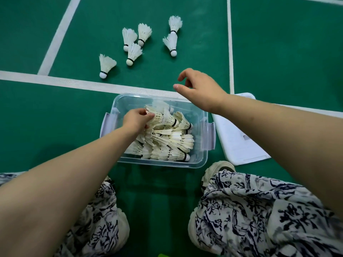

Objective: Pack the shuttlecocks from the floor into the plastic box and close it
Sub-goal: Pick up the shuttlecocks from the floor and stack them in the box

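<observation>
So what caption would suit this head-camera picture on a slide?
Left hand places shuttlecocks in the plastic box; open right hand reaches toward six shuttlecocks on the floor; lid lies beside.

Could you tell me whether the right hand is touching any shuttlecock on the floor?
Apart. The head view shows the right hand open, with green floor between its fingertips and the nearest shuttlecock.

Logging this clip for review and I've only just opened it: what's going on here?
A person crouches on a green court floor, packing shuttlecocks into a clear plastic box. The left hand is down in the box, fingers on a shuttlecock in the pile. The right hand is open and empty above the box's far edge. Six loose shuttlecocks still lie on the floor beyond it. The white lid lies to the right, so the box is not yet closed.
</observation>
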Demonstrator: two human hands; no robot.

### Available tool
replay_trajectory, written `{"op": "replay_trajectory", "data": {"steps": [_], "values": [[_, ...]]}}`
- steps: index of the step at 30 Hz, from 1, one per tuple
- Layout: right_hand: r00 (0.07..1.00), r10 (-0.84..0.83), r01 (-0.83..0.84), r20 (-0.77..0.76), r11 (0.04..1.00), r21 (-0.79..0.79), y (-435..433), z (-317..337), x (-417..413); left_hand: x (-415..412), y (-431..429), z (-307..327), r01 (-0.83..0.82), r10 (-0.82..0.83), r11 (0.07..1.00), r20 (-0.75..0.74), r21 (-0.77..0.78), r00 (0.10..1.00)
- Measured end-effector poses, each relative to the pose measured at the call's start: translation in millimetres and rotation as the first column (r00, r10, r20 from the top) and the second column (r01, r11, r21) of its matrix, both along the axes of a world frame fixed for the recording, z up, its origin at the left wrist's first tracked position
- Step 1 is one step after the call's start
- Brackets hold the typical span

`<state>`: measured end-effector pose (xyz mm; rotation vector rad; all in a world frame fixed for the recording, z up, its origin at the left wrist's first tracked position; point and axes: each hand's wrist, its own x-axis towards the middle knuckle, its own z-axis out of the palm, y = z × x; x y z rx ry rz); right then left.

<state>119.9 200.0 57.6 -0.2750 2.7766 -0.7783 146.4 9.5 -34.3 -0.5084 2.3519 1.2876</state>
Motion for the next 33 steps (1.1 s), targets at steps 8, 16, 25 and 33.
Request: {"op": "replay_trajectory", "data": {"steps": [8, 16, 25, 33], "values": [[0.999, -0.011, 0.012, -0.041, 0.999, 0.032, -4, 25, 9, 5, -7, 27, -0.024, 0.005, 0.990, -0.133, -0.141, 0.991], [0.986, -0.038, 0.047, -0.161, 0.998, 0.049, -22, 95, 22, -1, -25, 118, -0.160, 0.151, 0.987, -0.456, 0.019, 0.877], [0.966, 0.028, 0.020, -0.257, 0.983, 0.183, -61, 151, 45, 11, -46, 204, -0.080, 0.015, 0.994, -0.633, -0.073, 0.774], [0.963, 0.024, 0.043, -0.267, 0.969, 0.242, -81, 161, 32, 10, -52, 228, 0.008, -0.144, 0.979, -0.669, -0.202, 0.729]]}}
